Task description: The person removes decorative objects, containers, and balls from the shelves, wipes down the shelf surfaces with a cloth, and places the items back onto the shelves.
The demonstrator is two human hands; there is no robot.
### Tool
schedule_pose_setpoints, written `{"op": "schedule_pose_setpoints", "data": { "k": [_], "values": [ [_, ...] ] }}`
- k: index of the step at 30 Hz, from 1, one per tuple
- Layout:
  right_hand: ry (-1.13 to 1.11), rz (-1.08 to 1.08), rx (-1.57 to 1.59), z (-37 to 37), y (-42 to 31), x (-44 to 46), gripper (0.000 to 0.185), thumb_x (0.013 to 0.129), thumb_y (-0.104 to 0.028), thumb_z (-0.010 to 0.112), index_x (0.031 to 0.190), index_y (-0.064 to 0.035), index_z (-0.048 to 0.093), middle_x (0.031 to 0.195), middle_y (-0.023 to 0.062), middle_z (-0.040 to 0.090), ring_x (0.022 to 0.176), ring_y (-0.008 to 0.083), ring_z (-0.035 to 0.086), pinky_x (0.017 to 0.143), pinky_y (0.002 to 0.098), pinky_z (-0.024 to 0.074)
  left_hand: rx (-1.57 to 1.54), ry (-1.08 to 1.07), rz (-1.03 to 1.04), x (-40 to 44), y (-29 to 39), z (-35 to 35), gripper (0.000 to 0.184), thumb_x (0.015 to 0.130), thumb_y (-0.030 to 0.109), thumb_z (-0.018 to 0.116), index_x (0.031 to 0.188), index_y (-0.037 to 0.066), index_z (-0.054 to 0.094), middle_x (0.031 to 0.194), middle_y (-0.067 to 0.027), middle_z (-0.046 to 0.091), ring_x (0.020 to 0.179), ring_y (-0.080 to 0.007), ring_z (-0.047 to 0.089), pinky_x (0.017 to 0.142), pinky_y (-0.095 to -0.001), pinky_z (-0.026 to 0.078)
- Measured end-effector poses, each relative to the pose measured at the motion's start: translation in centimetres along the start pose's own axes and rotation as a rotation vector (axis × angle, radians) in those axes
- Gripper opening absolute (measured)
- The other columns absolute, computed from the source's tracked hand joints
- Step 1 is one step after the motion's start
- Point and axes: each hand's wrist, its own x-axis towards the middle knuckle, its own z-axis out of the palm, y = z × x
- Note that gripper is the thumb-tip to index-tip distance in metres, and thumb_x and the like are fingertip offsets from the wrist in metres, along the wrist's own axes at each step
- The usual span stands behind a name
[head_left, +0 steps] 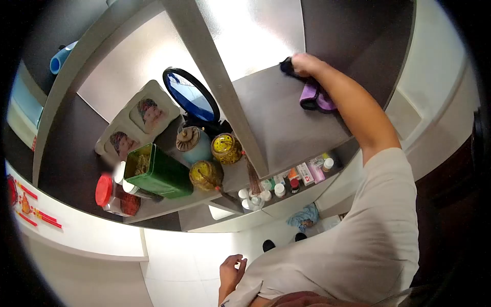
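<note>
My right hand [305, 65] reaches far onto the grey shelf [261, 102], near the back panel. Its fingers are closed on a purple cloth [310, 95] with black edging. One dark end sticks out past the fingers, and the purple part hangs down onto the shelf, partly hidden by my forearm. Low in front of the cabinet, my left hand [232, 271] hangs over the floor. It holds nothing, with loosely curled fingers and a gap between thumb and fingers.
Left of the upright divider [215, 77] stand a round mirror [192, 97], a photo frame [138, 120], a green tin [171, 176], a red-lidded jar [110, 194] and ornamental pots [206, 175]. Small bottles and boxes [304, 174] line the lower shelf. A blue cloth [303, 217] lies below.
</note>
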Motion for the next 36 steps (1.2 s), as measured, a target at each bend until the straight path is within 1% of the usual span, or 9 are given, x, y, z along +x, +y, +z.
{"op": "schedule_pose_setpoints", "data": {
  "k": [2,5,13,15,20,24,28,33,36],
  "values": [
    [0.247,0.378,0.138,-3.1,-2.9,-4.5,0.025,0.087,-0.010,0.055,0.108,-0.0006,0.065,0.109,0.0189,0.068,0.104,0.0333,0.066,0.084,0.0425,0.0528,0.047,-0.006,0.030,0.3,0.9,-0.8,0.018,0.080,0.012,0.076,0.089,-0.001,0.068,0.089,-0.0145,0.070,0.071,-0.0224,0.068,0.052,-0.0313,0.057],
    [0.195,0.435,0.103,-5.3,-5.8,-5.3,0.025,0.089,-0.010,0.054,0.109,-0.0018,0.066,0.115,0.0211,0.066,0.113,0.0358,0.061,0.094,0.0429,0.0509,0.069,-0.005,-0.002,0.3,0.9,-1.0,0.015,0.080,0.013,0.075,0.087,0.002,0.068,0.087,-0.0130,0.070,0.070,-0.0237,0.068,0.054,-0.0334,0.056],
    [0.089,0.099,0.151,-2.4,-14.3,-1.2,0.021,0.093,-0.008,0.050,0.105,-0.0069,0.067,0.102,0.0162,0.069,0.093,0.0259,0.068,0.082,0.0381,0.0549,-0.014,-0.043,0.008,0.2,0.0,-0.2,0.017,0.079,0.013,0.076,0.089,0.001,0.068,0.087,-0.0129,0.070,0.070,-0.0244,0.068,0.063,-0.0342,0.055],
    [0.156,0.078,0.224,-1.5,-15.9,0.2,0.023,0.094,-0.022,0.049,0.095,-0.0080,0.068,0.085,0.0118,0.066,0.074,0.0159,0.060,0.071,0.0339,0.0527,0.051,-0.036,0.066,1.1,1.2,-0.5,0.017,0.079,0.013,0.076,0.089,0.001,0.068,0.086,-0.0124,0.070,0.070,-0.0243,0.068,0.063,-0.0338,0.055],
    [0.116,0.055,0.754,-2.4,-19.2,-0.4,0.065,0.099,-0.052,0.029,0.125,0.0013,0.057,0.117,0.0236,0.061,0.104,0.0354,0.059,0.099,0.0459,0.0410,0.036,-0.047,0.068,1.8,1.8,-0.1,0.017,0.080,0.014,0.075,0.089,0.002,0.068,0.087,-0.0126,0.070,0.071,-0.0243,0.068,0.063,-0.0340,0.055],
    [0.097,-0.086,0.923,1.0,-16.6,5.3,0.049,0.099,-0.043,0.039,0.110,0.0012,0.058,0.105,0.0169,0.061,0.093,0.0304,0.057,0.087,0.0430,0.0430,0.012,-0.092,0.040,1.0,2.7,0.3,0.018,0.083,0.016,0.074,0.091,0.001,0.068,0.087,-0.0126,0.070,0.073,-0.0243,0.069,0.057,-0.0328,0.056],
    [0.238,-0.400,0.501,3.6,-15.2,8.0,0.030,0.097,-0.030,0.044,0.083,-0.0087,0.059,0.084,0.0051,0.057,0.080,0.0195,0.053,0.079,0.0423,0.0419,0.019,-0.104,0.050,0.7,2.3,0.4,0.018,0.085,0.017,0.072,0.092,0.001,0.068,0.090,-0.0125,0.070,0.074,-0.0230,0.068,0.054,-0.0319,0.056],
    [0.236,-0.843,-0.369,5.3,-14.7,8.1,0.016,0.091,-0.016,0.047,0.078,-0.0143,0.056,0.093,0.0012,0.057,0.089,0.0163,0.053,0.083,0.0409,0.0382,0.016,-0.131,0.028,0.8,3.6,1.1,0.018,0.085,0.017,0.072,0.092,0.001,0.068,0.090,-0.0125,0.070,0.073,-0.0229,0.068,0.055,-0.0315,0.056],
    [0.047,-0.762,0.321,2.1,-14.1,-0.3,0.003,0.087,-0.010,0.052,0.086,-0.0084,0.055,0.097,0.0061,0.055,0.098,0.0220,0.052,0.088,0.0419,0.0379,0.000,-0.144,0.044,1.3,4.5,1.2,0.017,0.085,0.017,0.072,0.091,0.001,0.068,0.089,-0.0123,0.070,0.072,-0.0233,0.068,0.055,-0.0318,0.056]
  ]
}}
